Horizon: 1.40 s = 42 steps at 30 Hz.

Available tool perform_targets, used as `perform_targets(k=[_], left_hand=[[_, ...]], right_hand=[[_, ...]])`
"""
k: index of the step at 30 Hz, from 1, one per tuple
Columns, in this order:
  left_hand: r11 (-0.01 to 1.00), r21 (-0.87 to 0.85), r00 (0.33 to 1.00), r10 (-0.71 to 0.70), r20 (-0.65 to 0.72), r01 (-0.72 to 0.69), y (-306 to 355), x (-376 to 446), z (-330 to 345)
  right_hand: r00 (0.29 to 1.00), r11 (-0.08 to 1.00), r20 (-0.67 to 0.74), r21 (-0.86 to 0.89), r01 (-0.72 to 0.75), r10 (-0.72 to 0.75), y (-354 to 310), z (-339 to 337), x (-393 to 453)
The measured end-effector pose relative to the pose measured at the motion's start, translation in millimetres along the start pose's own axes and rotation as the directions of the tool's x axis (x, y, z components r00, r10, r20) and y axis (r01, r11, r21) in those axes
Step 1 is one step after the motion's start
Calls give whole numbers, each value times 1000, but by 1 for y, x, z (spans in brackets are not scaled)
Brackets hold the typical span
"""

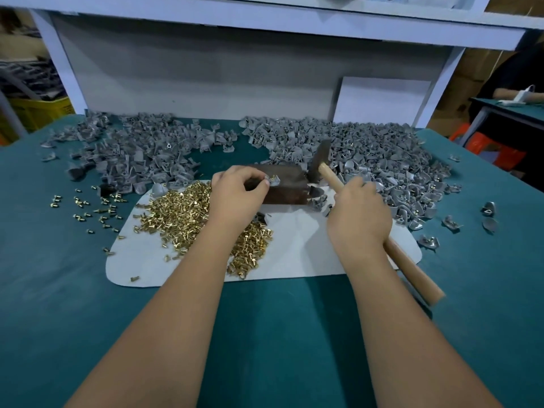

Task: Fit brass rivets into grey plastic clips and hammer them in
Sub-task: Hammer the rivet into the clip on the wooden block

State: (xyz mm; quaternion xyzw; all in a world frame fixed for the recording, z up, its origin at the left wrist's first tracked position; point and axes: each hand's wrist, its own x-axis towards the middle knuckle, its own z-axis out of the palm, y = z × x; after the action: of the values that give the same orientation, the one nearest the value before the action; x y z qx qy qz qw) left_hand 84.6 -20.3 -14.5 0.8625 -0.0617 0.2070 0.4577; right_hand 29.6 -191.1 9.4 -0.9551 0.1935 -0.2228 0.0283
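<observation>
My left hand (238, 191) pinches a grey plastic clip (272, 181) with a brass rivet in it, held on top of a dark metal block (287, 187). My right hand (357, 214) grips the wooden handle of a hammer (319, 163), whose dark head is raised just right of the block. A heap of loose brass rivets (182, 207) lies on a white mat (297, 254) under my left wrist. Grey clips are piled at the back left (141, 154) and back right (382, 160).
The bench top is teal cloth (265, 334). Stray rivets (85, 207) dot the cloth left of the mat, and a few clips (488, 216) lie far right. A white shelf frame (206, 69) and a white board (382, 98) stand behind. Another person's arm rests on a table at far right.
</observation>
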Motion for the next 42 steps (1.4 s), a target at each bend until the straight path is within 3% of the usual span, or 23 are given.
perform_targets(k=[5, 7, 17, 21, 30, 34, 37, 42], left_hand=[[994, 106, 999, 27, -33, -23, -2, 2, 3], [987, 161, 998, 35, -45, -27, -1, 3, 4], [987, 138, 994, -75, -74, 85, 10, 4, 7], [988, 138, 995, -61, -81, 71, 8, 3, 8], [992, 111, 993, -48, -110, 60, 7, 3, 9], [988, 130, 991, -74, -109, 88, 8, 4, 10], [986, 144, 991, -68, -113, 84, 8, 3, 10], [981, 173, 991, -64, -120, 84, 8, 4, 10]], right_hand=[[969, 991, -235, 86, 104, -82, -9, -13, -7], [954, 976, -263, 123, 183, -146, -10, -20, -13], [957, 946, -224, 222, 236, -186, -15, -32, -22], [963, 938, -146, 235, 256, -226, -14, -31, -20], [959, 951, -133, 153, 267, -248, -21, -31, -27], [953, 963, -205, 108, 248, -222, -24, -34, -31], [951, 960, -157, 50, 277, -267, -24, -31, -32], [952, 963, -198, 84, 255, -235, -28, -34, -36]])
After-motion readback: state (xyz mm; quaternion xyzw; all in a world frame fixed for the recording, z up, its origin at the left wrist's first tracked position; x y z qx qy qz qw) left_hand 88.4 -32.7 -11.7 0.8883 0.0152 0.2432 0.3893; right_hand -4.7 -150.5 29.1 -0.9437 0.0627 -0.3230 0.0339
